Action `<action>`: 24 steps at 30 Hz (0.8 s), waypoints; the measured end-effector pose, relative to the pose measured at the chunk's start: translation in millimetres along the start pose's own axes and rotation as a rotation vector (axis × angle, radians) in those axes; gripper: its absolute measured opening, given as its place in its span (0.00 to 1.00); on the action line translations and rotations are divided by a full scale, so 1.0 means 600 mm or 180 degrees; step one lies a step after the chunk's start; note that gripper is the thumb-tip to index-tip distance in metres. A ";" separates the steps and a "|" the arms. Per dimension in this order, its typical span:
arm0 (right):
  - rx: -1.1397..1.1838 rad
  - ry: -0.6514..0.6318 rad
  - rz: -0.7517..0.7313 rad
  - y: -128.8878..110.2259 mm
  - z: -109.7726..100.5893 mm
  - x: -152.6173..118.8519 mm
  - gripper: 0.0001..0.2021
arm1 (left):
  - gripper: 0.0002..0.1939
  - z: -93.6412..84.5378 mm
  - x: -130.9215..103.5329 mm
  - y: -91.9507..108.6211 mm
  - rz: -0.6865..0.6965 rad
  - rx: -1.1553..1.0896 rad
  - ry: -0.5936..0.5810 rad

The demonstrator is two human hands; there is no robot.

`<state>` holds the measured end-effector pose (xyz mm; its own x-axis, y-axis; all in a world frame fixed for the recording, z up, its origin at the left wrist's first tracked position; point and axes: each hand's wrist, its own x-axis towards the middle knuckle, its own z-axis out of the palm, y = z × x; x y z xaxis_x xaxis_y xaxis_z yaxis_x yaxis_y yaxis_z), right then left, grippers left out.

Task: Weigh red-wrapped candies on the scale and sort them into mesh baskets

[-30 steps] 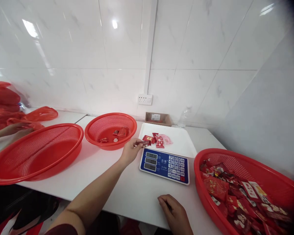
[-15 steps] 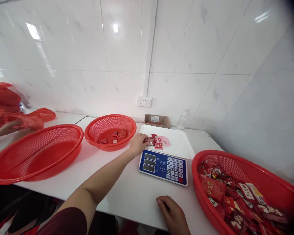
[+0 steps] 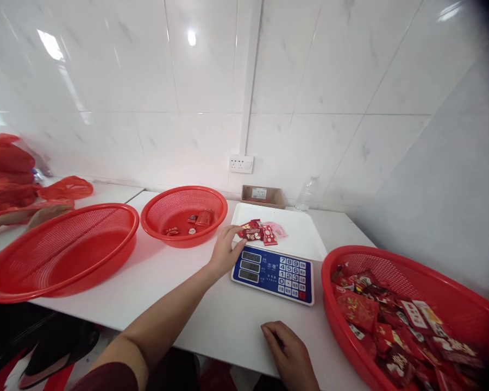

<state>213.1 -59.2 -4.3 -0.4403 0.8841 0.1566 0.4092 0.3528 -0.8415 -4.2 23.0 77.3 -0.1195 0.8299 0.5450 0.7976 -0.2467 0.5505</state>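
Observation:
My left hand point(image 3: 227, 252) is open at the left edge of the white weighing tray point(image 3: 305, 228). Its fingertips are beside several small red candy packets point(image 3: 252, 232) lying there. A pale pink, ring-like thing point(image 3: 280, 230) lies next to the packets, partly covered by them. Below the tray is the digital scale's blue panel point(image 3: 274, 274), with lit displays and a keypad. My right hand point(image 3: 290, 353) rests at the table's front edge, fingers curled in and nothing seen in them.
A large red basket point(image 3: 330, 288) full of red packets stands at right. Another red basket point(image 3: 183, 239) holds a few packets; a third point(image 3: 61, 285) is at left. Behind the scale are a small cardboard box point(image 3: 264, 196) and clear bottle point(image 3: 307, 194). Another person's hands point(image 3: 44, 214) touch red bags.
My left hand has let go of red packets on the tray and drawn back slightly toward me, fingers opening. The upper display's reading has changed. My right hand stays in place.

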 end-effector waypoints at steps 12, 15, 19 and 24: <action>-0.0099 -0.0039 0.0049 0.001 0.002 0.004 0.15 | 0.11 -0.024 -0.198 -0.024 0.0039 -0.0038 -0.1430; -0.0153 -0.0046 0.0118 -0.001 0.001 0.009 0.15 | 0.11 -0.018 -0.190 -0.022 0.0058 0.0011 -0.1418; -0.0430 -0.0161 0.0359 -0.009 -0.004 0.028 0.15 | 0.11 -0.013 -0.183 -0.022 0.0105 0.0034 -0.1412; -0.0950 -0.0172 0.0455 -0.011 0.006 0.046 0.17 | 0.12 -0.017 -0.186 -0.028 0.0053 -0.0011 -0.1350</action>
<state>195.2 -38.3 3.8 -0.4000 0.9164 0.0135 0.6825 0.3076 -0.6630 -10.6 -70.8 13.4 0.1479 0.9580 0.2458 0.7952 -0.2630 0.5463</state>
